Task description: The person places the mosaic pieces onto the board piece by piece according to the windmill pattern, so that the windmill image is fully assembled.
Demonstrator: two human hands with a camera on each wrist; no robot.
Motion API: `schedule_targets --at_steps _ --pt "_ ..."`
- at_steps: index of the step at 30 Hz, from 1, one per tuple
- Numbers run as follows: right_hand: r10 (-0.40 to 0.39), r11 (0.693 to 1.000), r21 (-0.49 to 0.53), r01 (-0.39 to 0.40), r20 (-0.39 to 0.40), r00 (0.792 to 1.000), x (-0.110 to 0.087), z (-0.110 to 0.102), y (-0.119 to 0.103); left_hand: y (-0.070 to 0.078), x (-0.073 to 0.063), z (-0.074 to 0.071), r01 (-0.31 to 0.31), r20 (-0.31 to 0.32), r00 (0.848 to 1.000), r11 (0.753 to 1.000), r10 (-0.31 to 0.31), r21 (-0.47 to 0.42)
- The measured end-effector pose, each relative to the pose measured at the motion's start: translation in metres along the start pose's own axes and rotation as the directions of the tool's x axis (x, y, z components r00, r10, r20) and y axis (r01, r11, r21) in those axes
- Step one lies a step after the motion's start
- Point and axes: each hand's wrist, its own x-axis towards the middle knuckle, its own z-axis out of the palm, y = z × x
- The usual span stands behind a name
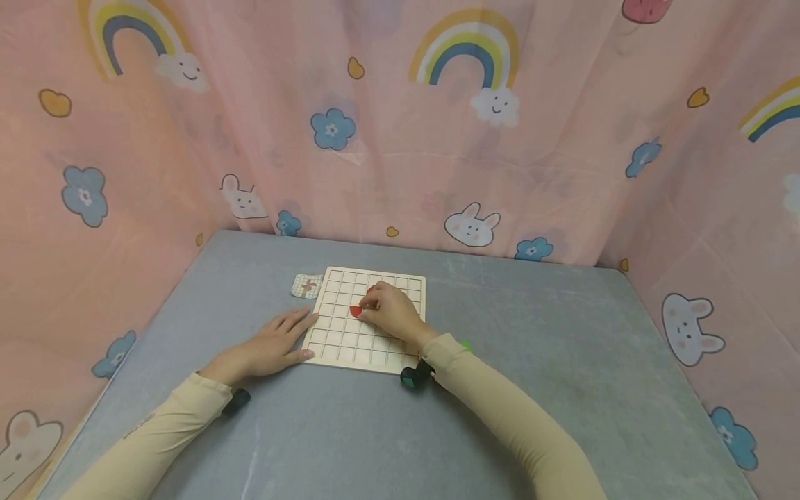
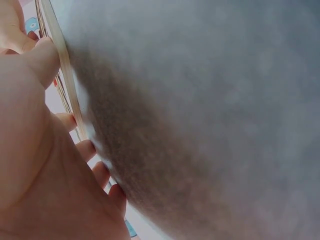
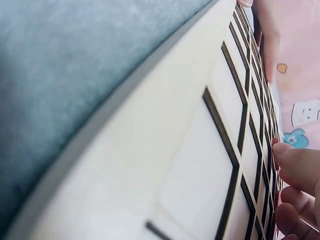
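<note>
A square wooden grid board [image 1: 359,366] lies on the table. Over its middle, my right hand [image 1: 396,316] pinches a red piece [image 1: 355,311] with a curved edge between thumb and fingers, down at the squares. Another bit of red [image 1: 371,288] shows just behind those fingers, mostly covered by them. My left hand [image 1: 269,347] rests spread on the table, thumb and fingertips touching the board's left edge. The left wrist view shows those fingertips [image 2: 86,150] along the board's side. In the right wrist view the thumb [image 3: 295,160] meets red at the grid, partly hidden.
A small card [image 1: 306,286] with a grid and a coloured pinwheel pattern lies against the board's upper left. Something bright green [image 1: 466,345] peeks out behind the right forearm. Pink printed curtains [image 1: 387,180] stand around the grey table [image 1: 350,430].
</note>
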Motion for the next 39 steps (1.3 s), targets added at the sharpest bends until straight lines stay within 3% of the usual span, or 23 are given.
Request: schedule_targets --at_steps 11,21,30,39 --pt "0.035 0.999 0.031 -0.036 0.009 0.999 -0.004 -0.010 0.004 -0.001 0.001 0.001 -0.006 -0.003 1.000 1.000 0.006 0.008" --pt "0.021 0.999 0.040 -0.019 -0.040 0.999 -0.016 -0.026 0.012 -0.002 0.000 0.002 -0.007 -0.007 1.000 1.000 0.007 -0.011" --pt "0.057 0.992 0.115 -0.053 -0.036 0.998 -0.041 -0.047 0.024 -0.003 0.001 0.002 0.001 0.002 1.000 1.000 -0.001 0.002" --pt "0.093 0.992 0.096 -0.087 -0.054 0.994 -0.074 -0.061 0.042 -0.002 0.000 0.002 0.001 0.002 1.000 1.000 -0.001 0.013"
